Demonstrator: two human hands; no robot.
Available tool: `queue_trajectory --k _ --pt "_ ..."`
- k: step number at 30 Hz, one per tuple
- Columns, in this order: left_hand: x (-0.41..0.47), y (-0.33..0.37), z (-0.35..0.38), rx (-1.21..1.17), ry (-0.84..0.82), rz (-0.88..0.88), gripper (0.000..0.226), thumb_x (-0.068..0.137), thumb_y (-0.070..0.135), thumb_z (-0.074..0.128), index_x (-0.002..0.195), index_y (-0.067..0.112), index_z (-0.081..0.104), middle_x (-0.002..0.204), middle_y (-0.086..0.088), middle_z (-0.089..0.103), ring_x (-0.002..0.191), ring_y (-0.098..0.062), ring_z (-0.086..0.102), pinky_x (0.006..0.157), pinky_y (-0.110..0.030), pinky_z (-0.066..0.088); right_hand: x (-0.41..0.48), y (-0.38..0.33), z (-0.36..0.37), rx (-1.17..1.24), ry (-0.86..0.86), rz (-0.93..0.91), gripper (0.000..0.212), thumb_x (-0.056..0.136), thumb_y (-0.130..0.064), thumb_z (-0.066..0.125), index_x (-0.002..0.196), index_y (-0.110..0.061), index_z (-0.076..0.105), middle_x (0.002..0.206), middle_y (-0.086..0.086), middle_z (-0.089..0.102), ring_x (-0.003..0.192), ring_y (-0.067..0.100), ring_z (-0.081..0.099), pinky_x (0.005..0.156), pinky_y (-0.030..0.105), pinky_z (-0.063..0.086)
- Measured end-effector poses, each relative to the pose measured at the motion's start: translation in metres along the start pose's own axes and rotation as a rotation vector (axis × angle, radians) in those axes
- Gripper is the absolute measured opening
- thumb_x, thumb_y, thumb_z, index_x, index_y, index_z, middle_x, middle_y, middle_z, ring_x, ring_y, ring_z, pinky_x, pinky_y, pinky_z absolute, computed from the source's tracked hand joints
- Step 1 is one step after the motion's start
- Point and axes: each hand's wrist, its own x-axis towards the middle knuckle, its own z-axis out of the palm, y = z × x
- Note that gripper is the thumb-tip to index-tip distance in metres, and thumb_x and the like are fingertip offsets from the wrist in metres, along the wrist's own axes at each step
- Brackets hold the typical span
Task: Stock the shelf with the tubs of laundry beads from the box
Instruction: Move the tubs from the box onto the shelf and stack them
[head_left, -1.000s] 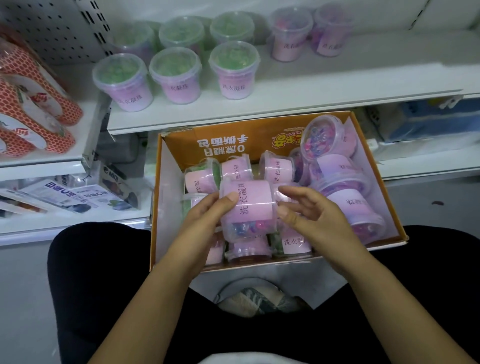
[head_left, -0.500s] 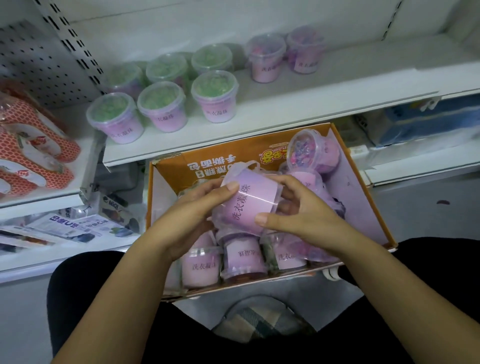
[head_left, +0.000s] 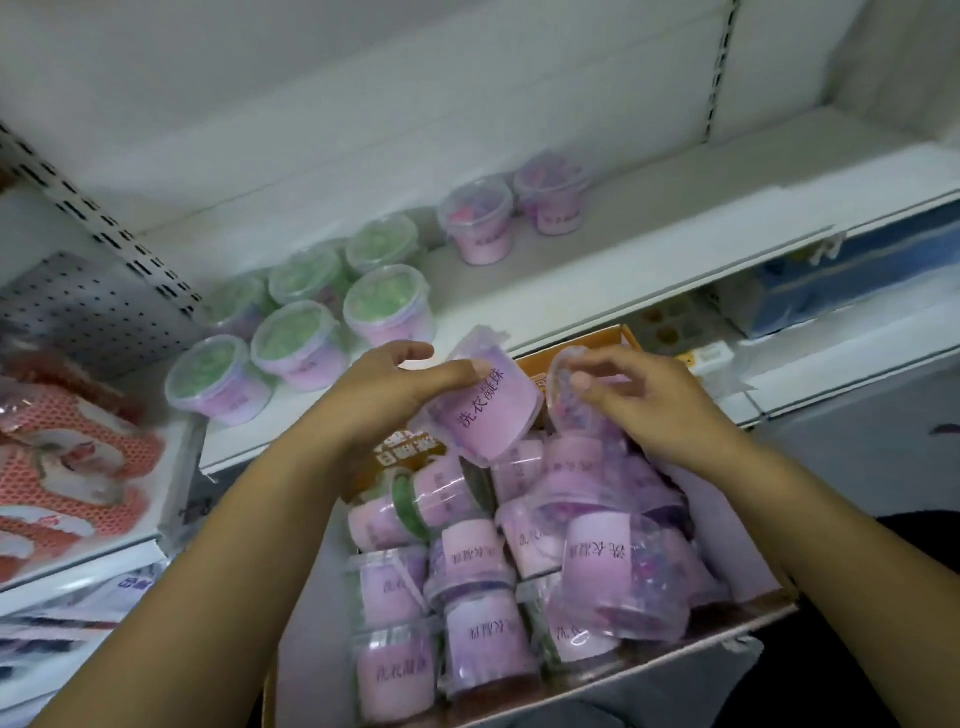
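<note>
The orange cardboard box (head_left: 619, 336) rests on my lap, full of pink-labelled tubs of laundry beads (head_left: 475, 649) lying in a jumble. My left hand (head_left: 384, 400) grips one tub (head_left: 491, 415) by its side, tilted, above the box's back edge. My right hand (head_left: 654, 410) curls over the rim of a second tub (head_left: 563, 400) at the box's back right, thumb on its clear lid. On the white shelf (head_left: 623, 260) just beyond stand several tubs with green beads (head_left: 301, 340) and two with pink beads (head_left: 478, 221).
Red netted packs (head_left: 67, 467) lie on a shelf at the left, beside a perforated metal panel (head_left: 83, 306). A lower shelf at the right holds blue packages (head_left: 831, 280). Flat printed boxes (head_left: 78, 613) lie low on the left. The shelf right of the pink tubs is bare.
My left hand has lifted the tub up and toward the shelf. My right hand let go of it and moved right onto a second tub. My view tilted upward.
</note>
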Motion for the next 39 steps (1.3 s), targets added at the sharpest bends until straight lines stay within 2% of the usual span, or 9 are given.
queue_trajectory --k 2,4,7,12,16,19,22,27,39 --pt "0.016 0.015 0.005 0.036 0.002 0.021 0.097 0.044 0.069 0.091 0.127 0.03 0.061 0.126 0.008 0.064 0.113 -0.009 0.063 0.091 -0.031 0.052 0.012 0.02 -0.009 0.037 0.187 0.008 0.007 0.093 -0.039 0.067 0.09 -0.039 0.074 0.092 -0.018 0.074 0.089 0.001 0.068 0.084 0.028 0.052" --pt "0.033 0.03 0.011 0.117 0.02 0.021 0.092 0.044 0.066 0.09 0.122 0.025 0.064 0.123 0.004 0.064 0.11 -0.012 0.062 0.077 -0.029 0.047 0.024 0.036 -0.018 -0.042 0.329 -0.016 0.008 0.094 -0.026 0.07 0.089 -0.03 0.075 0.086 -0.009 0.074 0.084 0.01 0.069 0.081 0.036 0.055" --pt "0.065 0.049 0.016 0.254 -0.001 0.045 0.09 0.035 0.075 0.088 0.1 0.016 0.066 0.112 0.0 0.069 0.104 -0.022 0.065 0.077 -0.033 0.044 0.04 0.044 -0.024 -0.195 0.423 -0.149 0.009 0.093 -0.02 0.07 0.095 -0.014 0.076 0.094 0.001 0.072 0.093 0.019 0.064 0.086 0.042 0.053" --pt "0.101 0.082 0.031 0.385 -0.038 0.098 0.075 0.064 0.058 0.085 0.126 0.023 0.06 0.12 0.004 0.063 0.111 -0.018 0.06 0.073 -0.028 0.043 0.055 0.066 -0.021 -0.326 0.229 -0.071 0.056 0.092 -0.057 0.047 0.125 -0.016 0.069 0.137 0.0 0.062 0.136 0.016 0.046 0.115 0.043 0.037" --pt "0.127 0.094 0.042 0.356 -0.073 0.123 0.09 0.058 0.055 0.089 0.135 0.021 0.056 0.125 0.0 0.064 0.116 -0.021 0.06 0.085 -0.032 0.046 0.067 0.076 -0.021 -0.437 0.083 -0.036 0.081 0.087 -0.072 0.022 0.142 -0.021 0.055 0.156 -0.003 0.044 0.151 0.012 0.021 0.124 0.04 0.02" --pt "0.144 0.094 0.05 0.355 -0.073 0.118 0.099 0.055 0.048 0.088 0.142 0.022 0.048 0.131 -0.003 0.06 0.117 -0.023 0.059 0.092 -0.038 0.047 0.076 0.08 -0.017 -0.534 0.018 -0.054 0.083 0.088 -0.069 0.017 0.146 -0.019 0.049 0.16 0.002 0.037 0.154 0.017 0.015 0.123 0.036 0.006" --pt "0.158 0.093 0.055 0.418 -0.077 0.121 0.099 0.06 0.038 0.091 0.147 0.021 0.045 0.139 -0.002 0.056 0.119 -0.024 0.057 0.085 -0.035 0.045 0.08 0.085 -0.015 -0.611 -0.028 -0.043 0.075 0.096 -0.067 0.02 0.149 -0.019 0.045 0.164 0.002 0.029 0.155 0.016 0.01 0.124 0.038 0.002" --pt "0.176 0.096 0.052 0.469 -0.048 0.134 0.089 0.071 0.03 0.09 0.147 0.024 0.045 0.135 0.002 0.054 0.114 -0.023 0.059 0.07 -0.028 0.045 0.083 0.088 -0.016 -0.619 -0.056 -0.049 0.092 0.089 -0.075 0.006 0.15 -0.018 0.044 0.165 0.001 0.027 0.155 0.015 0.007 0.125 0.04 0.0" --pt "0.184 0.083 0.048 0.616 0.056 0.225 0.088 0.07 0.031 0.092 0.146 0.026 0.049 0.148 0.0 0.05 0.109 -0.017 0.05 0.089 -0.028 0.041 0.082 0.086 -0.017 -0.596 -0.037 -0.04 0.089 0.087 -0.072 0.008 0.148 -0.018 0.046 0.163 -0.001 0.03 0.154 0.014 0.01 0.126 0.043 0.005"
